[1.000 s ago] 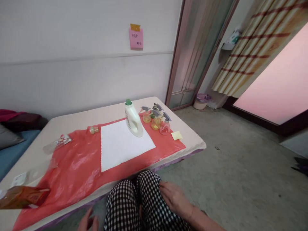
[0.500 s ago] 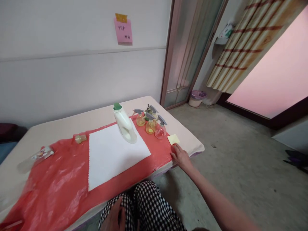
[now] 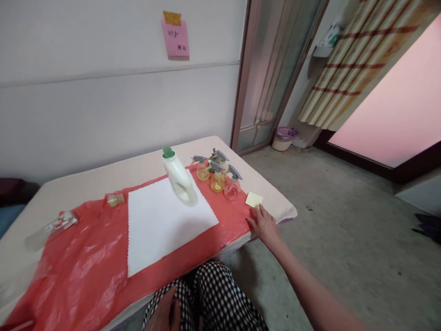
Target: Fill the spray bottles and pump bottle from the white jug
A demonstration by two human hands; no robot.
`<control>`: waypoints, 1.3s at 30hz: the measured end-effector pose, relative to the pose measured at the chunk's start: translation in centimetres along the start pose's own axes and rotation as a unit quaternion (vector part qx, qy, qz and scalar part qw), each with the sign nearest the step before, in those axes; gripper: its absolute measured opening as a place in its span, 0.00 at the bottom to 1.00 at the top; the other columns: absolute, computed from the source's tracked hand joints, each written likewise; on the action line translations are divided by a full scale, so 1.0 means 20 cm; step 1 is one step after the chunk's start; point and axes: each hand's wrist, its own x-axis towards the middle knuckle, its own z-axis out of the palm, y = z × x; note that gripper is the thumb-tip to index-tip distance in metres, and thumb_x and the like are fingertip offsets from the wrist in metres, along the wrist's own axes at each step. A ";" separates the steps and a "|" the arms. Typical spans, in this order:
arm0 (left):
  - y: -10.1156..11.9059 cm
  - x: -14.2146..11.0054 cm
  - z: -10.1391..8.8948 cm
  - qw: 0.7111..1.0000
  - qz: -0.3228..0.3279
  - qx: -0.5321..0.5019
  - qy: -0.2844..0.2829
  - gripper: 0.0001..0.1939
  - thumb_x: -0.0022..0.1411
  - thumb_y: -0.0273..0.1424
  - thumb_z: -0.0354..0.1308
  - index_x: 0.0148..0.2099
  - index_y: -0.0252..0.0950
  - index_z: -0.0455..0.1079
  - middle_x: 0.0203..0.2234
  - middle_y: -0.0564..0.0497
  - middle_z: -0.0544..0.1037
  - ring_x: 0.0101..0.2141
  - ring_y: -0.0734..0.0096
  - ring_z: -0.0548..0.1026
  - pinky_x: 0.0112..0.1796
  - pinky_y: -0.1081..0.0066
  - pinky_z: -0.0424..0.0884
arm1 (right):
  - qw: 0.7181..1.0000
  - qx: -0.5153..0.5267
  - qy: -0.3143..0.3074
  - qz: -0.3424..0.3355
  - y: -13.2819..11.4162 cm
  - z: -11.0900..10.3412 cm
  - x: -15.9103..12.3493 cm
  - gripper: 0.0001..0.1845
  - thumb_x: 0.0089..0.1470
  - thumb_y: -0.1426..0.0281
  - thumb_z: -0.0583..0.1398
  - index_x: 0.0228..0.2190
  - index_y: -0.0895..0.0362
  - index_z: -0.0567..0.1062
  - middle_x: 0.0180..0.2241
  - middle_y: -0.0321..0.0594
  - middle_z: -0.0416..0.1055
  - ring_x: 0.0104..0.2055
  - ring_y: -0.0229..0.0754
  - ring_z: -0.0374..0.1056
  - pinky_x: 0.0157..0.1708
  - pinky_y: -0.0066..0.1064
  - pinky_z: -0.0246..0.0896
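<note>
My right hand [image 3: 266, 226] reaches to the table's right edge, palm down with thumb and fingers apart. Its fingertips touch the near edge of a small pale yellow sticky note [image 3: 254, 199] lying flat beside the red plastic sheet [image 3: 86, 262]. My left hand [image 3: 164, 313] rests low over my checked trousers, its fingers partly apart and nothing visible in it. Just beyond the right hand stand several clear spray bottles [image 3: 217, 182] with grey triggers, some holding yellowish liquid. A whitish jug-like bottle [image 3: 179, 178] with a green spout stands on a white cloth [image 3: 165, 230].
A small clear cup [image 3: 115, 200] lies on the sheet's far edge, and a transparent plastic bag [image 3: 55, 228] lies farther left. A pink note [image 3: 175, 39] is taped to the wall. On the floor at the right stands a waste bin [image 3: 283, 140].
The view has shifted slightly. My right hand and the yellow note appear a little farther right, with the fingertips still on its near edge. My left hand stays in place.
</note>
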 end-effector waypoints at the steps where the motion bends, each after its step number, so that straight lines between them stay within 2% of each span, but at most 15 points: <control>1: -0.01 0.00 0.00 1.000 0.015 0.001 0.011 0.15 0.69 0.37 0.50 0.51 0.42 0.74 0.42 0.49 0.84 0.35 0.65 0.84 0.35 0.67 0.80 | 1.000 0.009 0.004 -0.017 -0.02 0.01 -0.04 0.24 0.63 0.60 0.57 0.56 0.59 0.71 0.64 0.59 0.62 0.63 0.59 0.62 0.59 0.53 0.61; 5: -0.04 0.03 -0.01 0.993 0.112 0.010 0.039 0.14 0.69 0.37 0.52 0.51 0.41 0.74 0.39 0.50 0.85 0.33 0.69 0.83 0.34 0.72 0.79 | 0.995 0.053 0.024 -0.083 -0.12 0.05 -0.21 0.22 0.64 0.58 0.55 0.53 0.57 0.74 0.59 0.53 0.69 0.61 0.54 0.66 0.58 0.49 0.64; 8: -0.04 0.04 -0.02 0.989 0.129 0.022 0.070 0.13 0.70 0.37 0.52 0.50 0.41 0.74 0.39 0.50 0.85 0.35 0.69 0.83 0.36 0.74 0.79 | 0.988 0.090 0.041 -0.118 -0.20 0.08 -0.30 0.22 0.66 0.58 0.53 0.52 0.57 0.75 0.57 0.51 0.71 0.58 0.53 0.69 0.57 0.48 0.67; 10: -0.04 0.03 -0.04 0.987 0.128 0.025 0.092 0.13 0.71 0.35 0.51 0.50 0.40 0.75 0.40 0.49 0.85 0.37 0.68 0.83 0.38 0.74 0.79 | 0.983 0.114 0.048 -0.136 -0.26 0.08 -0.33 0.22 0.66 0.58 0.52 0.52 0.57 0.76 0.55 0.51 0.73 0.56 0.52 0.70 0.55 0.49 0.68; 14: -0.07 0.04 -0.06 0.978 0.168 0.041 0.114 0.14 0.71 0.34 0.50 0.51 0.39 0.75 0.40 0.48 0.85 0.37 0.69 0.83 0.40 0.75 0.78 | 0.973 0.161 0.046 -0.160 -0.40 0.04 -0.29 0.22 0.66 0.56 0.53 0.51 0.55 0.77 0.52 0.50 0.75 0.54 0.51 0.72 0.55 0.48 0.69; 19: -0.11 0.05 -0.09 0.972 0.203 0.065 0.097 0.13 0.71 0.34 0.51 0.49 0.40 0.76 0.39 0.50 0.85 0.36 0.70 0.84 0.38 0.77 0.79 | 0.963 0.216 0.017 -0.159 -0.59 0.00 -0.20 0.24 0.65 0.55 0.54 0.51 0.56 0.77 0.51 0.51 0.76 0.54 0.51 0.73 0.56 0.48 0.69; 24: -0.05 0.08 -0.12 0.973 0.200 0.054 0.099 0.13 0.72 0.32 0.50 0.51 0.37 0.74 0.39 0.49 0.85 0.37 0.69 0.84 0.41 0.76 0.79 | 0.950 0.277 -0.024 -0.142 -0.83 0.05 -0.06 0.23 0.61 0.55 0.57 0.51 0.55 0.76 0.50 0.49 0.77 0.52 0.51 0.73 0.54 0.47 0.70; 28: 0.02 0.09 -0.15 0.975 0.177 0.042 0.124 0.12 0.73 0.32 0.48 0.50 0.37 0.72 0.37 0.49 0.85 0.36 0.70 0.84 0.40 0.75 0.78 | 0.940 0.323 -0.031 -0.106 -1.03 0.09 0.19 0.29 0.58 0.55 0.61 0.56 0.58 0.72 0.57 0.52 0.70 0.57 0.53 0.69 0.58 0.51 0.64; 30: 0.04 0.09 -0.16 0.976 0.165 0.041 0.136 0.12 0.73 0.32 0.48 0.49 0.38 0.72 0.37 0.49 0.85 0.36 0.69 0.84 0.39 0.74 0.79 | 0.935 0.345 -0.032 -0.076 -1.13 0.10 0.34 0.29 0.60 0.56 0.62 0.57 0.59 0.69 0.59 0.52 0.67 0.59 0.52 0.66 0.59 0.53 0.62; 32: 0.05 0.08 -0.17 0.978 0.148 0.036 0.142 0.13 0.73 0.32 0.47 0.49 0.38 0.73 0.37 0.49 0.85 0.35 0.68 0.84 0.38 0.73 0.79 | 0.929 0.365 -0.045 -0.045 -1.23 0.11 0.47 0.26 0.62 0.57 0.62 0.56 0.58 0.70 0.57 0.49 0.68 0.57 0.50 0.67 0.57 0.52 0.64; 35: 0.05 0.07 -0.18 0.984 0.123 0.024 0.125 0.13 0.73 0.31 0.47 0.49 0.38 0.72 0.37 0.48 0.85 0.36 0.68 0.84 0.39 0.72 0.79 | 0.912 0.399 -0.088 -0.017 -1.34 0.11 0.60 0.21 0.63 0.58 0.61 0.51 0.59 0.72 0.50 0.45 0.71 0.49 0.45 0.70 0.50 0.45 0.70; 39: 0.06 0.06 -0.18 0.988 0.103 0.016 0.111 0.12 0.72 0.30 0.47 0.49 0.37 0.72 0.37 0.48 0.84 0.36 0.67 0.83 0.40 0.70 0.79 | 0.879 0.458 -0.128 -0.005 -1.45 0.09 0.63 0.18 0.64 0.59 0.61 0.47 0.60 0.73 0.44 0.42 0.73 0.42 0.41 0.71 0.42 0.38 0.72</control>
